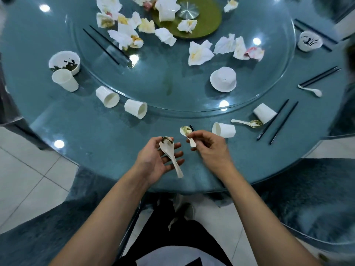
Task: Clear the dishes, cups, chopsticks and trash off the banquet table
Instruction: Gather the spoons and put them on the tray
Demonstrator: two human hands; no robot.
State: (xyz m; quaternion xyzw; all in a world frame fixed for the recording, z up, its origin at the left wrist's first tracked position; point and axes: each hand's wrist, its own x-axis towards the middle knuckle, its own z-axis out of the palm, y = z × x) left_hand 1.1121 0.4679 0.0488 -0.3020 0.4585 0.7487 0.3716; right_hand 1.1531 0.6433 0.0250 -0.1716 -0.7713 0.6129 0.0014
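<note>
My left hand (pixel 155 160) lies palm up over the near table edge, and a white soup spoon (pixel 170 153) with dark residue rests across its relaxed fingers. My right hand (pixel 208 146) pinches the handle of a second dirty white spoon (pixel 186 131); a black tip shows just behind it. White cups (pixel 223 129) (pixel 136 108) (pixel 107 96) lie tipped over on the blue table (pixel 107 143). A third dirty spoon (pixel 247 122) lies right of my hands, beside black chopsticks (pixel 277 122).
The glass turntable (pixel 163 89) carries several crumpled stained napkins (pixel 199 53), an upturned white bowl (pixel 223 79) and chopsticks (pixel 104 45). Dirty bowls (pixel 64 62) (pixel 309 41), another cup (pixel 264 113), a spoon (pixel 311 90) and more chopsticks (pixel 319 76) ring the table. A green mat (pixel 207 18) lies at centre.
</note>
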